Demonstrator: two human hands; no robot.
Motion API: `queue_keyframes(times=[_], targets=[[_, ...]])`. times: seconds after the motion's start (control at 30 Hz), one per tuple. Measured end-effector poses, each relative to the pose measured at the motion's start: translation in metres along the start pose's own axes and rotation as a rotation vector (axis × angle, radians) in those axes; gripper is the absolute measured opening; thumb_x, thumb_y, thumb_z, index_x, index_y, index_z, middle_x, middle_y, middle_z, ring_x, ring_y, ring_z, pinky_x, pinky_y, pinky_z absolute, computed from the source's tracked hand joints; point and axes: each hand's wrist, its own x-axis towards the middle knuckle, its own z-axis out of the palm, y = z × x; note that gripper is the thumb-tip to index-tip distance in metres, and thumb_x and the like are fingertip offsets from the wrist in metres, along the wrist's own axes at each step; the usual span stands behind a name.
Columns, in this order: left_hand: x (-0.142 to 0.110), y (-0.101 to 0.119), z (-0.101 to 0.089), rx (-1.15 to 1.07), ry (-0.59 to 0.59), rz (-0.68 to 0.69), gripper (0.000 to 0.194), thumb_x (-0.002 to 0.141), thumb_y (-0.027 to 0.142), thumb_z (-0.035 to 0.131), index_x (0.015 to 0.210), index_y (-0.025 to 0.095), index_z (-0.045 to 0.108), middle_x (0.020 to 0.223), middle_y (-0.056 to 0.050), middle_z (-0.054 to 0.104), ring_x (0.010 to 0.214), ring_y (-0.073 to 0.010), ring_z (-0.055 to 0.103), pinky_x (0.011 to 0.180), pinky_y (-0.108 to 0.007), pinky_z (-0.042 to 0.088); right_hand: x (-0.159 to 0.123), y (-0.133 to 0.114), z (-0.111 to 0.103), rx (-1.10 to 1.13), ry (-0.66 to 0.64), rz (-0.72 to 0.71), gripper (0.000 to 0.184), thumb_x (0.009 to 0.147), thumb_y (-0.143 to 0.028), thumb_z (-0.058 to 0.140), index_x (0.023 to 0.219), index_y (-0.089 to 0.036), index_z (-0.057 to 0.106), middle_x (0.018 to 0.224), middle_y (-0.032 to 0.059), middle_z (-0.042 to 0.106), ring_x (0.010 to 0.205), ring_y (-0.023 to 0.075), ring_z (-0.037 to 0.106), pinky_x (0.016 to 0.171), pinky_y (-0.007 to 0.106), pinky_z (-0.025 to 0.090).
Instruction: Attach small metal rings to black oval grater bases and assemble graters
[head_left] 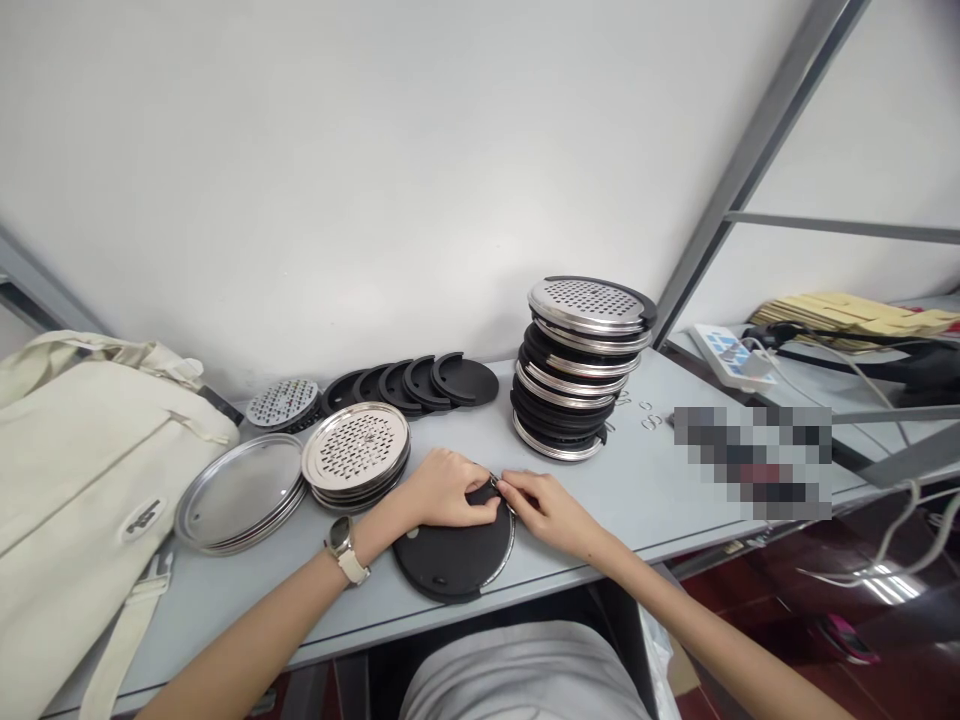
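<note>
A black round disc [457, 565] with a thin metal edge lies near the front of the table. My left hand [454, 490], with a watch [343, 545] on its wrist, is closed on the disc's far rim, thumb across the top. My right hand [551, 510] pinches at the same spot, fingertips against the rim. Whatever is between those fingertips is too small to name. To the left is a pile of round perforated metal grater plates [358, 447]. Small metal rings [651, 423] are scattered on the right.
Behind my right hand rises a tall stack of metal and black discs [574, 385]. Several black discs [469, 380] overlap along the wall. Plain metal discs [244, 490] and a cream bag [90, 480] are on the left. A power strip [731, 355] lies beyond the frame post.
</note>
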Motion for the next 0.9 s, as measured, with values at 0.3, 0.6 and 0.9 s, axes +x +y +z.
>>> queue_keyframes(times=[0.3, 0.6, 0.9], targets=[[0.0036, -0.0034, -0.0027, 0.009, -0.003, 0.010, 0.033, 0.080, 0.039, 0.056, 0.055, 0.017, 0.050, 0.051, 0.002, 0.055, 0.046, -0.0096, 0.042, 0.050, -0.027, 0.020, -0.0014, -0.0002, 0.0047, 0.000, 0.074, 0.044, 0.037, 0.098, -0.035, 0.035, 0.065, -0.021, 0.040, 0.056, -0.0048, 0.036, 0.053, 0.0119, 0.035, 0.053, 0.025, 0.028], [0.0019, -0.0043, -0.0041, 0.006, -0.021, 0.068, 0.033, 0.082, 0.038, 0.055, 0.057, 0.018, 0.050, 0.053, 0.001, 0.057, 0.048, -0.0104, 0.045, 0.051, -0.027, 0.022, -0.0001, 0.0056, 0.0063, -0.045, 0.084, 0.062, 0.037, 0.098, -0.035, 0.035, 0.064, -0.021, 0.037, 0.055, -0.0052, 0.036, 0.051, 0.0116, 0.036, 0.053, 0.025, 0.026], [0.0024, -0.0039, -0.0049, -0.001, -0.039, 0.066, 0.031, 0.083, 0.035, 0.055, 0.057, 0.018, 0.053, 0.054, 0.001, 0.057, 0.048, -0.0109, 0.046, 0.051, -0.028, 0.025, 0.0030, 0.0062, 0.0053, -0.051, 0.089, 0.065, 0.038, 0.097, -0.036, 0.037, 0.063, -0.020, 0.041, 0.054, -0.0051, 0.037, 0.051, 0.0116, 0.036, 0.052, 0.025, 0.027]])
